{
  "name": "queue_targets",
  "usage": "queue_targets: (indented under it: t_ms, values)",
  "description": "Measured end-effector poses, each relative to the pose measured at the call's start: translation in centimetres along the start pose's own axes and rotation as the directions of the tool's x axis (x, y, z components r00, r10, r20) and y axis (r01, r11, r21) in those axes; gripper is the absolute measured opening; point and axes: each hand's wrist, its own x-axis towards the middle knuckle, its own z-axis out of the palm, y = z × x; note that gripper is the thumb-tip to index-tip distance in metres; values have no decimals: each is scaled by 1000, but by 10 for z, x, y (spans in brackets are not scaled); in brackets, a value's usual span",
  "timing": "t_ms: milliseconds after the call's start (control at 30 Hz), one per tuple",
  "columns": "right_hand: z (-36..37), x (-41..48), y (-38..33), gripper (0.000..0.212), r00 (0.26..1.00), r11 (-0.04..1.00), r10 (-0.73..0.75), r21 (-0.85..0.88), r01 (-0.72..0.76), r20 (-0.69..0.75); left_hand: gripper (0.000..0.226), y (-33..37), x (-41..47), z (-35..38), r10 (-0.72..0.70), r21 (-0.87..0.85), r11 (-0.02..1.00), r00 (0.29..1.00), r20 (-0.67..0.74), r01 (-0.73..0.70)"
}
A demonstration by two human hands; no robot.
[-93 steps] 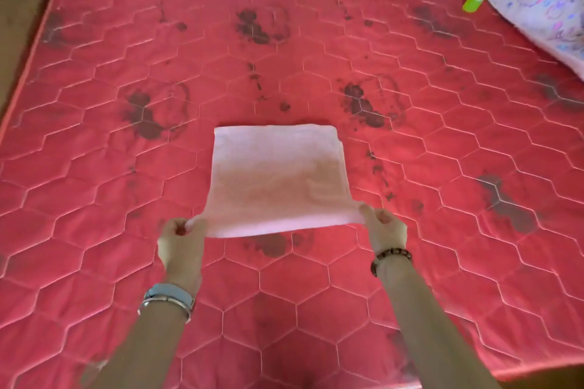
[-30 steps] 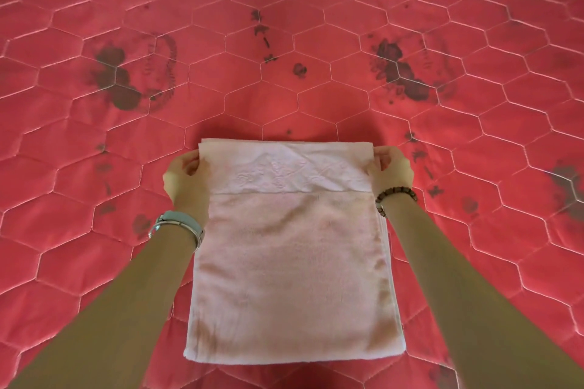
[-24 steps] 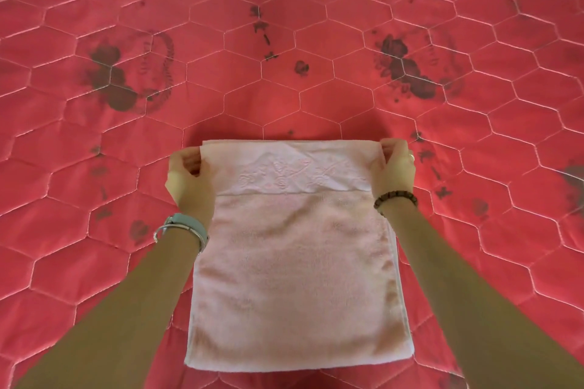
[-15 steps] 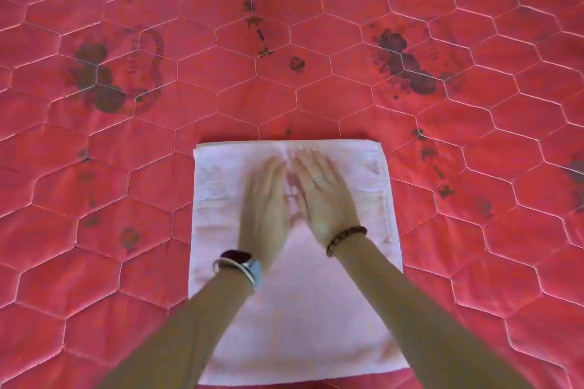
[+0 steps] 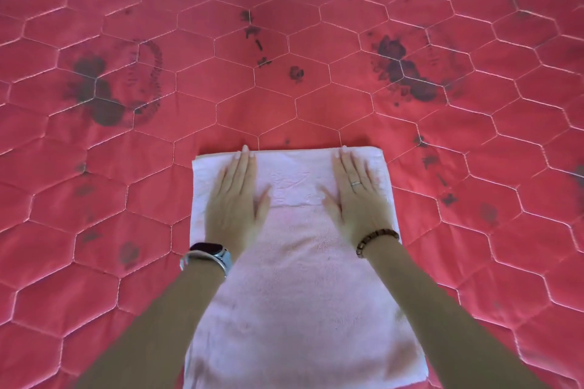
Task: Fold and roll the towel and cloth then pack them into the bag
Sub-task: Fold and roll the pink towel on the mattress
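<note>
Both hands spread flat, left hand (image 5: 235, 199), right hand (image 5: 355, 196), pressing pink towel (image 5: 300, 294)

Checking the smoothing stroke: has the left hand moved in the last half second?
Yes. The left hand slid outward from the middle of the towel toward its left edge.

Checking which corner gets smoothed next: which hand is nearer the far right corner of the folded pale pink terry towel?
Right. The right hand lies flat on the pale pink terry towel just left of that corner; the left hand lies flat near the far left corner.
</note>
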Motion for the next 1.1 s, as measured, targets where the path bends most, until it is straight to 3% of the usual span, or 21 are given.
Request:
queue_targets:
  t_ms: [267, 367, 500, 700, 1100]
  values:
    - [-2, -2, 26, 66, 995, 995, 85, -45, -88, -59, 67, -26, 5, -7, 0, 9, 1000, 1000, -27, 1]
    - [-4, -15, 5, 66, 998, 1000, 28, -2, -28, -62, 67, -5, -9, -8, -27, -66, 998, 999, -36, 25]
    - [10, -47, -42, 62, 997, 995, -69, 73, 71, -38, 63, 35, -40, -5, 84, -94, 992, 996, -18, -85]
    - [18, -71, -55, 63, 997, 998, -4, 63, 9, -80, 64, 51, -77, 4, 108, -38, 994, 994, 21, -107]
    - [12, -120, 10, 72, 984, 986, 166, -9, -167, -60, 66, -13, -127, -7, 5, -9, 1000, 1000, 15, -5]
